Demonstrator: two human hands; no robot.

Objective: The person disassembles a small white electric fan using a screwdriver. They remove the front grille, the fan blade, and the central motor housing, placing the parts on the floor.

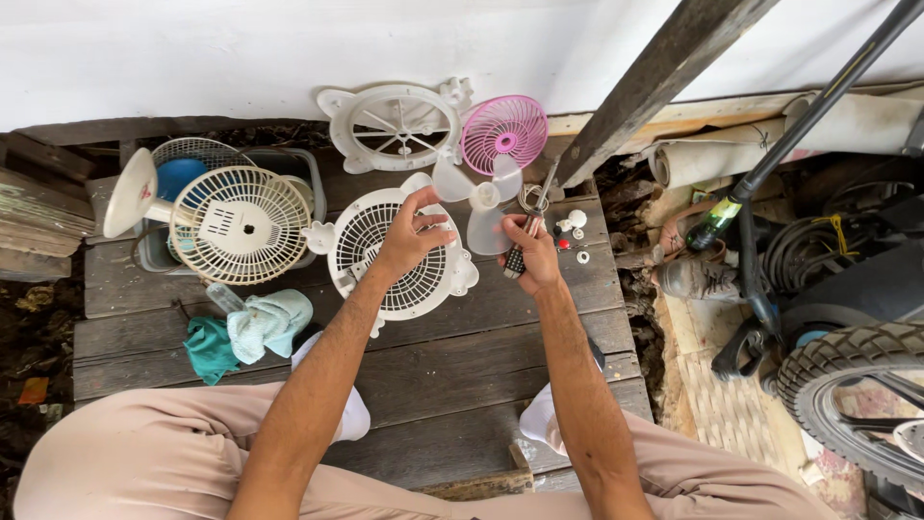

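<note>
Left hand (409, 236) pinches the white fan grille (385, 258) rim below it; right hand (532, 252) clasps a screwdriver (532, 221), clear fan blade (481, 197) between them.

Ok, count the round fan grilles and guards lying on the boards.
5, though others may be hidden. White guard and pink grille by the wall; white grille under the left hand; cream grille on the small fan; another behind it in the tub.

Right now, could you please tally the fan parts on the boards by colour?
White round grilles and frames: 2
Pink grille: 1
Cream fan: 1
Clear blade: 1
Total: 5
</note>
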